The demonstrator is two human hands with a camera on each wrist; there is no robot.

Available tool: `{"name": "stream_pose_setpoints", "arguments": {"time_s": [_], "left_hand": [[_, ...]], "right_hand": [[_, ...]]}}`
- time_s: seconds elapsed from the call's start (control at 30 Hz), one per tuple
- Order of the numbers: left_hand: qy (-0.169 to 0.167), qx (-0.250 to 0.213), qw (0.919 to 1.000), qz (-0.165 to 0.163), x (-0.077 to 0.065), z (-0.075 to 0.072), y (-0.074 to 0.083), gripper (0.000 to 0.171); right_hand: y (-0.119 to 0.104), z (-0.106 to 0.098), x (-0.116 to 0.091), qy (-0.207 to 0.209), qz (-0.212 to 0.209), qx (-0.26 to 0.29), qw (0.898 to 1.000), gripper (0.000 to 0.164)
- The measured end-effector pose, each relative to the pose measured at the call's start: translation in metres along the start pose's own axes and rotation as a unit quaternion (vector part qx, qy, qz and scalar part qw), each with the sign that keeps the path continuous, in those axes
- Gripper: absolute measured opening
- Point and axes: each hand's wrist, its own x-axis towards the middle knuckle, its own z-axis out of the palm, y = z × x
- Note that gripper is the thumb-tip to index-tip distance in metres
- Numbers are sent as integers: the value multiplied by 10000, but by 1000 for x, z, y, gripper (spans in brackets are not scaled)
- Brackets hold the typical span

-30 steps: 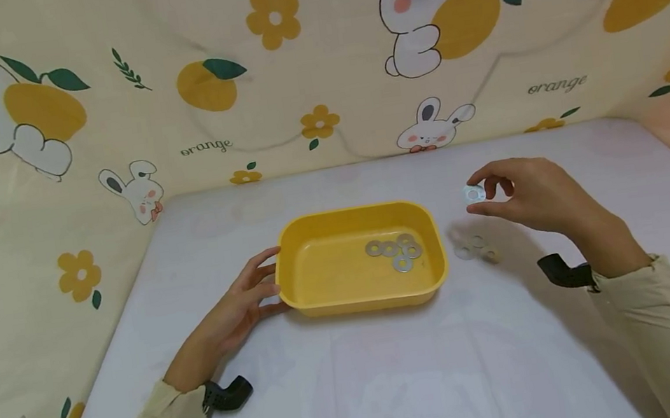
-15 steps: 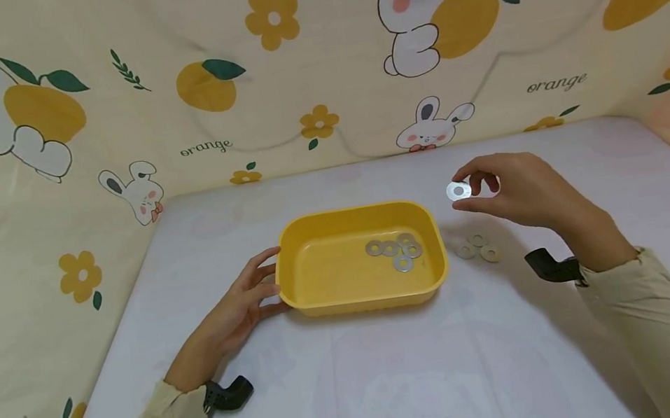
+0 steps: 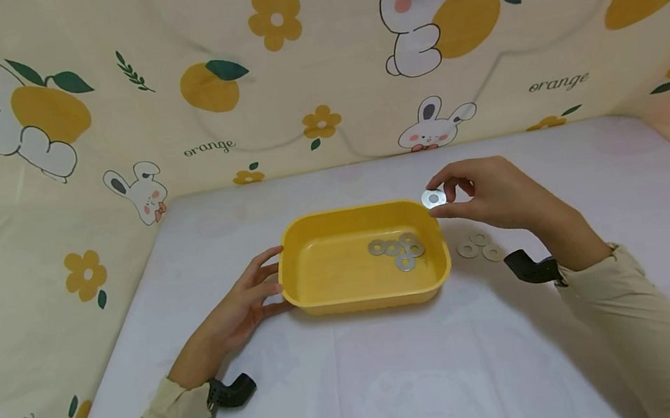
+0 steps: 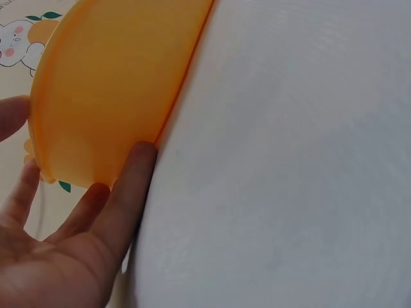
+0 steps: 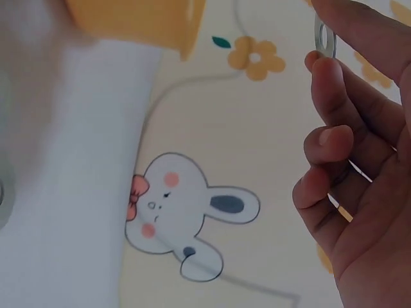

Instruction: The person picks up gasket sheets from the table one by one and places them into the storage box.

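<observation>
A yellow plastic tray [image 3: 327,297] sits in the middle of the table. Several flat metal washers [image 3: 399,262] lie in its right half. My left hand [image 3: 237,313] rests its spread fingers against the tray's left end wall, as the left wrist view also shows. Thumb and index finger of my right hand [image 3: 492,195] pinch one washer [image 5: 331,46] by its edges, with the other fingers loosely curled. In the head view this washer overlaps the tray's back right corner, its flat face towards me.
Just right of the tray, 3 more washers [image 3: 486,255] lie together on the white tablecloth [image 3: 396,384]. Behind the table hangs a cream cloth [image 3: 272,118] printed with rabbits and oranges. Both wrists wear black devices [image 3: 232,392].
My right hand has carried the pinched washer leftwards to the tray's back right corner, and the washer's face has turned towards me. My left hand stays on the tray.
</observation>
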Motion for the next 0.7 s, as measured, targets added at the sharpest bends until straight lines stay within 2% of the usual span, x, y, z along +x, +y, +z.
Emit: {"name": "stream_pose_setpoints", "arguments": {"time_s": [0.13, 0.37, 0.5, 0.6, 0.7], "left_hand": [[-88, 10, 10000, -7, 1, -2, 2, 66], [-443, -101, 9989, 106, 0, -5, 0, 69], [-437, -108, 9989, 163, -1, -5, 0, 69], [-430, -89, 9988, 217, -2, -4, 0, 69], [-417, -84, 9988, 243, -2, -5, 0, 69]], "right_hand": [[-8, -1, 5, -67, -130, 0, 9999, 31], [-21, -1, 15, -349, -370, -211, 9985, 31], [-26, 0, 26, -336, -521, -241, 9978, 32], [-29, 3, 33, -310, -619, -142, 9975, 33], [-32, 6, 37, -399, -664, 184, 9968, 31]]}}
